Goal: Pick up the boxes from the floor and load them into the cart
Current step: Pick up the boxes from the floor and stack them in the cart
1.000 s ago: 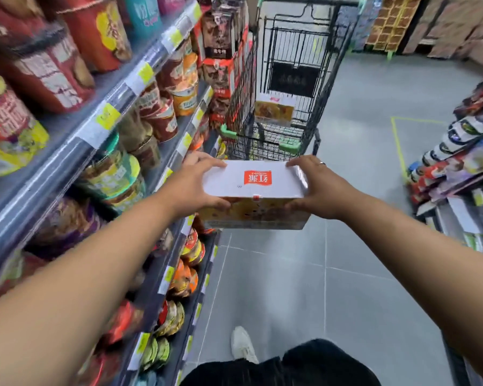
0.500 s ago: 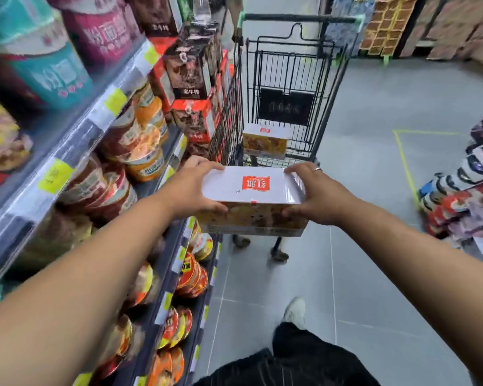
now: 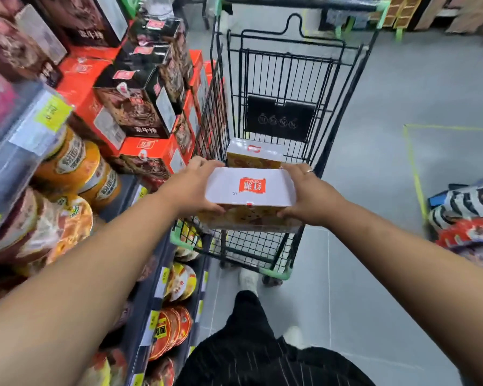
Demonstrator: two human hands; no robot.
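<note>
Inside, the cart point(image 3: 343, 87) holds one box point(image 3: 253, 156); both hands grip another point(image 3: 248, 190).

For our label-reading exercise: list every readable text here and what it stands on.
"红派", apparently, upside down: red logo on the held box.
"粉面", partly: orange noodle tubs.
Characters on black boxes: upside down, blurred.
Logo on second box: too small.
Print on price tags, cart panel: unreadable.

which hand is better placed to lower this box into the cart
Right, probably: both hands grip the box over the cart, but the right hand faces open floor; the left hand sits close to shelf boxes.
</note>
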